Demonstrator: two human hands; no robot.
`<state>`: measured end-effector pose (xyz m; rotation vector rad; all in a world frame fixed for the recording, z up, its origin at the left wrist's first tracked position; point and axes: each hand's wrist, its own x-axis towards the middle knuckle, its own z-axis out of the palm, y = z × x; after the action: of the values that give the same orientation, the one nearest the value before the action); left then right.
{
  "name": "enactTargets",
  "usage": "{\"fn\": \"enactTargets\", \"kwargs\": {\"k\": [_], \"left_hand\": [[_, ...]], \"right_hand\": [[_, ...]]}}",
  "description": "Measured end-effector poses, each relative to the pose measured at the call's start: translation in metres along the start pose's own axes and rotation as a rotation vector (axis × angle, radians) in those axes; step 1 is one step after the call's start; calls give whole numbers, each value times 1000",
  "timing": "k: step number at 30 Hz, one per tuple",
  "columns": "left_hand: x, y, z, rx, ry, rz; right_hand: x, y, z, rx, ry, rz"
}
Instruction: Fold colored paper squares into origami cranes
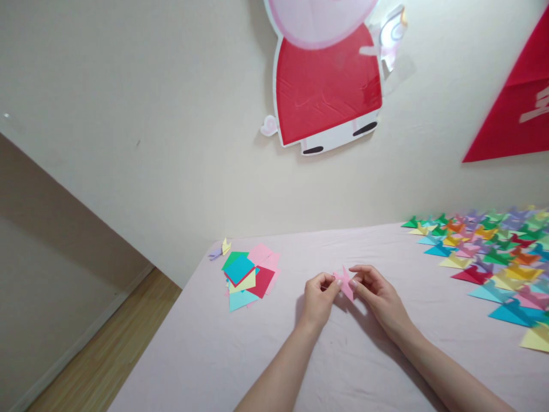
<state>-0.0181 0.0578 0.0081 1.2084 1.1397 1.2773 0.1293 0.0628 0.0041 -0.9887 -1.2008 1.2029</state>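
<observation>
A partly folded pink origami piece (346,286) with pointed ends is held just above the cloth-covered table (206,366). My left hand (319,297) pinches its left side between thumb and curled fingers. On the other side, my right hand (377,294) has its thumb against the paper, the index finger arched over behind; what the other fingers touch is hidden. Left of my hands lies a loose pile of square paper sheets (261,280) in green, blue, red, yellow and pink. Rows of finished origami birds (497,257) in many colours stand to the right.
Two small folded pieces, one yellow (226,246) and one purple (215,253), lie at the table's far left corner. Behind the table rises a pale wall (171,171) with a red cartoon cutout (328,91) and a red banner (514,109). Wooden floor (107,349) shows at left.
</observation>
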Motion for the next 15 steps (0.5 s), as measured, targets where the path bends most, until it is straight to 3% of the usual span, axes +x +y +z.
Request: {"fn": "enactTargets", "kwargs": {"k": [15], "left_hand": [[4, 7, -6, -15, -23, -74]], "right_hand": [[-1, -4, -2, -220, -112, -214]]}}
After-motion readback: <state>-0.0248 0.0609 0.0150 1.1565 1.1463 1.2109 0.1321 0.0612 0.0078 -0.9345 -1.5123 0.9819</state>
